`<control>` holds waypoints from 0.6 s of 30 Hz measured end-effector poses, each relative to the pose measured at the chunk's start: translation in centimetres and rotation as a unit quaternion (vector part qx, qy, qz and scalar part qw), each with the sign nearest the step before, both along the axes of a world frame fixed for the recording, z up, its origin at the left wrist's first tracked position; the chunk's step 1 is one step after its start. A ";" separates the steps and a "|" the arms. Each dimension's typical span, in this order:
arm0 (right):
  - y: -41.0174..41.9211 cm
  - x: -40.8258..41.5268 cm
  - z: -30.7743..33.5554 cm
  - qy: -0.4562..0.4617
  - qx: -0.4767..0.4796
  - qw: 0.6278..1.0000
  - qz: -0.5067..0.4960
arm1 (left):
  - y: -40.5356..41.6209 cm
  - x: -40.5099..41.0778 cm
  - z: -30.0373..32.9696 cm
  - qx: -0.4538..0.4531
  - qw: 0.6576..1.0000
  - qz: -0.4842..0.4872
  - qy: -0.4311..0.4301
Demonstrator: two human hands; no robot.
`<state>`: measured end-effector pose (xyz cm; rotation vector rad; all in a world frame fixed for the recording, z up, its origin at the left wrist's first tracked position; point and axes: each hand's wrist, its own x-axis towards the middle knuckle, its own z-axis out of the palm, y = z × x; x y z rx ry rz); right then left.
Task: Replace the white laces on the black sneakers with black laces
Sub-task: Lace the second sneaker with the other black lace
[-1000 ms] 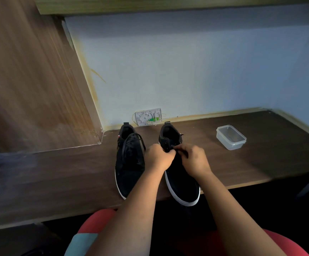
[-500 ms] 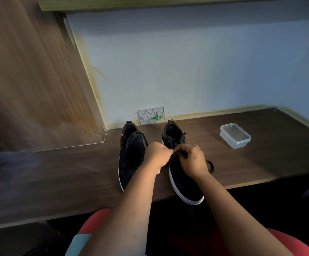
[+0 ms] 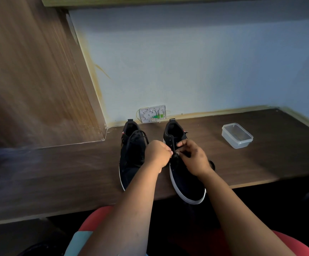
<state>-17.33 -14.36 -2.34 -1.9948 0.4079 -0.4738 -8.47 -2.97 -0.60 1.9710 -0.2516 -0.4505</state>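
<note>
Two black sneakers with white soles stand side by side on the dark wooden desk [image 3: 57, 172], toes toward me. The left sneaker [image 3: 132, 154] carries black laces, tied near its tongue. The right sneaker [image 3: 185, 180] juts over the desk's front edge. My left hand [image 3: 157, 154] and my right hand [image 3: 194, 157] meet over its lacing area, fingers curled, each pinching a black lace [image 3: 175, 154] between them. The eyelets under my hands are hidden. No white lace shows.
A clear plastic container [image 3: 237, 135] sits on the desk to the right of the shoes. A white wall plate [image 3: 152, 114] with wires is mounted on the back wall. A wooden side panel [image 3: 29, 80] rises on the left. My red-clad lap is below.
Both hands stay at the right sneaker's laces, their fingertips drawn closer together. The view has drifted slightly, so the shoes sit a little further right.
</note>
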 end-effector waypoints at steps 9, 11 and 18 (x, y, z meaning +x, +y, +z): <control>0.1 0.3 0.0 0.000 -0.008 0.999 -0.036 | -0.1 -0.5 0.3 0.016 0.999 -0.009 -0.029; 0.4 0.3 0.0 -0.012 -0.029 0.999 -0.039 | -0.1 -0.6 0.3 0.022 0.999 -0.005 -0.048; 0.0 0.5 0.2 -0.012 -0.140 0.990 -0.003 | 0.1 -1.3 0.9 0.065 0.993 -0.009 -0.097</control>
